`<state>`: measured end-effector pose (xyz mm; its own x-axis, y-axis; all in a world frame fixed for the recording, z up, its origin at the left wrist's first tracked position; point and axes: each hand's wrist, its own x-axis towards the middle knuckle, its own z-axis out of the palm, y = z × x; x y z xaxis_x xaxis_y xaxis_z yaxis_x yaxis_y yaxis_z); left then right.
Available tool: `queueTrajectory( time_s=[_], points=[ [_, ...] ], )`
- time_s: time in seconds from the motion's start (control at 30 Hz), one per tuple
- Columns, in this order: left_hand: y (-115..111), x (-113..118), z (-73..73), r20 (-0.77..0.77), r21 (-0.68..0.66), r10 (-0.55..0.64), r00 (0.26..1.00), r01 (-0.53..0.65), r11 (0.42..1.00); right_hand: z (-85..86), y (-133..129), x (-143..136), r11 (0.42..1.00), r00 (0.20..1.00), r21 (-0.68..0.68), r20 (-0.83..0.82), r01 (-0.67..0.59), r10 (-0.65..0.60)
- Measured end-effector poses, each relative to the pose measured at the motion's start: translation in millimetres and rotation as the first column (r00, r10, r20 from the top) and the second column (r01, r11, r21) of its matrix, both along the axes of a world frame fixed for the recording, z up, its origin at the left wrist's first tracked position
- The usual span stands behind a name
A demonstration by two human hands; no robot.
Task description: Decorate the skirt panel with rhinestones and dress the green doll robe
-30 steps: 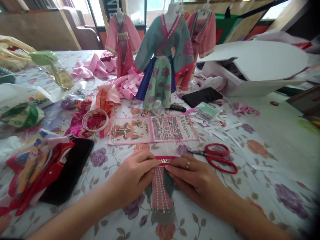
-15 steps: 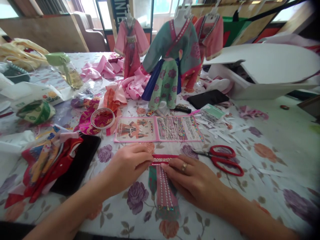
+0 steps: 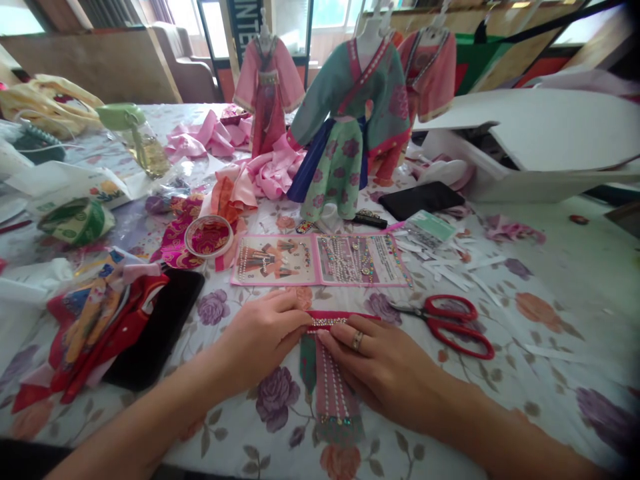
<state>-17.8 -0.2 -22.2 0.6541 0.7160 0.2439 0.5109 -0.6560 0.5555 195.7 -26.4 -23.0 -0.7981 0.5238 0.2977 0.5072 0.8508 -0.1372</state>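
Observation:
On the flowered tablecloth in front of me lies a small doll skirt panel (image 3: 336, 387), pink and green with rows of silvery beads and a red waistband studded with rhinestones. My left hand (image 3: 273, 328) pinches the left end of the waistband. With its fingers bent over the band's right part, my right hand (image 3: 367, 357), which wears a ring, presses on the fabric and hides some of it. Red-handled scissors (image 3: 453, 323) lie open to the right. Just beyond my hands is an open pink-edged booklet (image 3: 320, 259) carrying strings of beads and gems.
Dressed doll stands (image 3: 345, 127) rise at the back. A black phone (image 3: 155, 327) lies left beside folded garments (image 3: 95, 320). Farther off are a tape roll (image 3: 207, 237), a bottle (image 3: 140, 143), pink fabric, paper strips (image 3: 450, 273), another dark phone (image 3: 421, 200) and a white box (image 3: 550, 140).
The view has shifted slightly, so everything appears a little to the right. My right fingers have moved a little on the waistband, and more of its red right end shows.

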Motion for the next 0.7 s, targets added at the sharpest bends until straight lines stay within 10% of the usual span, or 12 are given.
queueTrajectory(
  time_s=[0.7],
  points=[
    [-2.1,4.0,-4.4,0.046,0.036,0.025,0.999,-0.027,0.999,-2.8,-2.9,0.1,0.990,0.997,-0.127,-0.045,0.059,-0.065]
  ],
)
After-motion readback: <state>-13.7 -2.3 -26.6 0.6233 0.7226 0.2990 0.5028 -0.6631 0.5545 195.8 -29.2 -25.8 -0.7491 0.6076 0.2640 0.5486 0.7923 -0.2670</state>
